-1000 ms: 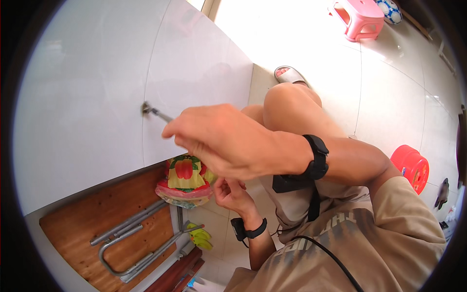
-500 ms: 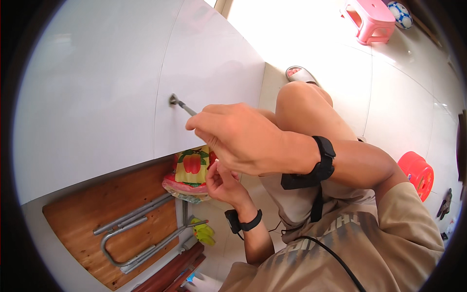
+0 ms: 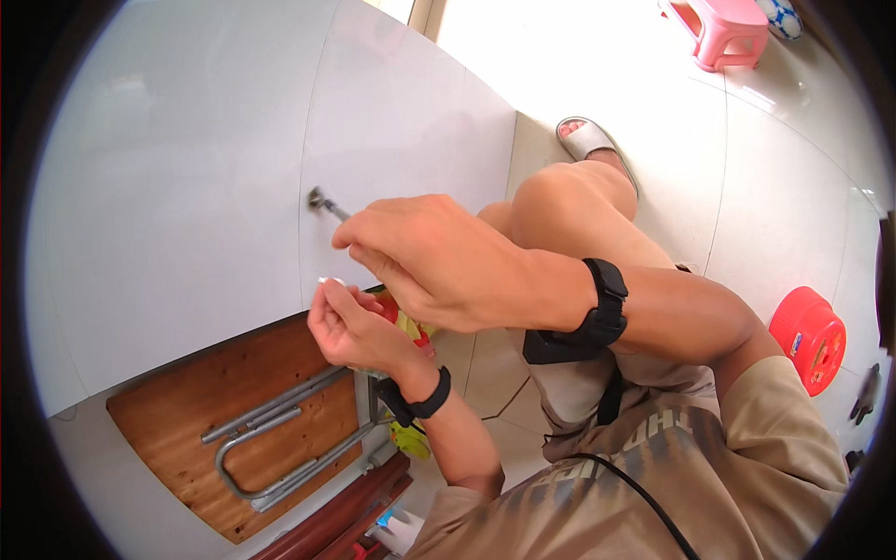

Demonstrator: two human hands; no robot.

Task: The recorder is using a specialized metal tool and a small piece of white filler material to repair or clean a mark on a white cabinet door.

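Note:
My right hand (image 3: pixel 434 261) is closed round a thin grey metal rod (image 3: pixel 340 213), most of it hidden in the fingers. The rod's wider, dark metallic head (image 3: pixel 318 198) is at the glossy white panel (image 3: pixel 215 177), near a thin seam; I cannot tell whether it touches. Just below, my left hand (image 3: pixel 359 327) pinches a small white piece (image 3: pixel 327 280) between thumb and fingertips, close to the panel's lower edge. A black band with a small box is strapped to each wrist.
Under the panel stands a wooden board (image 3: pixel 224 411) with folded metal legs (image 3: pixel 280 411). A colourful bag (image 3: pixel 408 325) is partly hidden behind my hands. A red plastic stool (image 3: pixel 810 341) is at the right, a pink stool (image 3: pixel 728 33) and a blue-and-white ball (image 3: pixel 782 17) farther off.
My left hand has risen leftward from beside the bag to the panel's lower edge, bringing the white piece. The right hand and rod have shifted slightly left. The view has moved a little.

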